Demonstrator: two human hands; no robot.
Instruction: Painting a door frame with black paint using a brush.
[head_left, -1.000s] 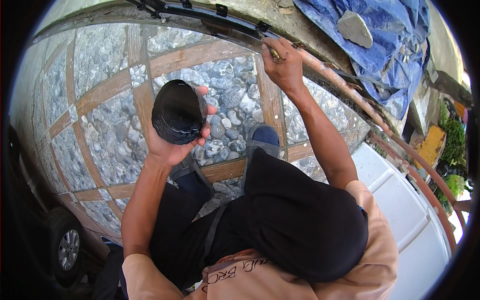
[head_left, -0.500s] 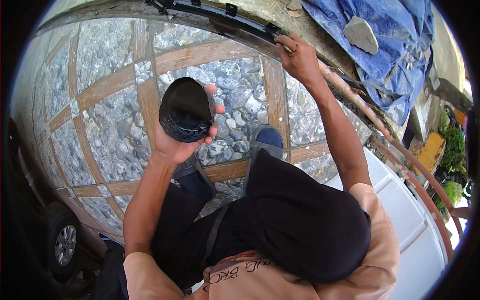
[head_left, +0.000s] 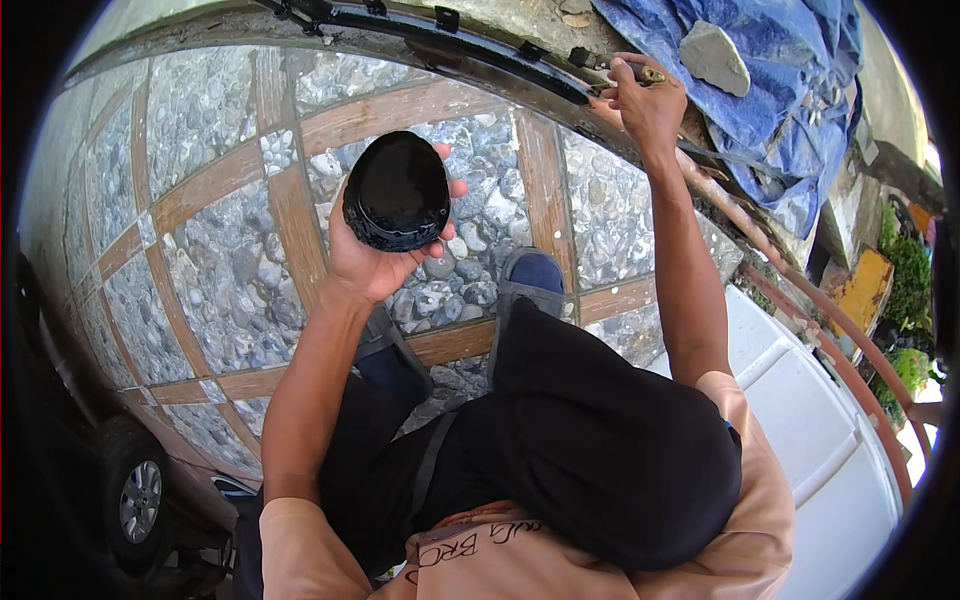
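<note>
My left hand is wrapped around a round black cup of glossy black paint, held over the pebbled floor. The paint coats the cup's inside and lower rim. At the far right, my right hand grips a small paintbrush by its handle; its dark tip points left. The hand is beside the end of the wet black stretch of a long rail. Several small black tabs stick up along the rail's far side. My fingers partly hide the brush.
A rusty brown pipe curves down the right side. Beyond it lies a crumpled blue tarp with a pale stone on it. A white panel lies at the right. A vehicle wheel is at the lower left.
My right hand has moved right along the rail with the paintbrush. My left hand has shifted the cup slightly right and farther from me.
</note>
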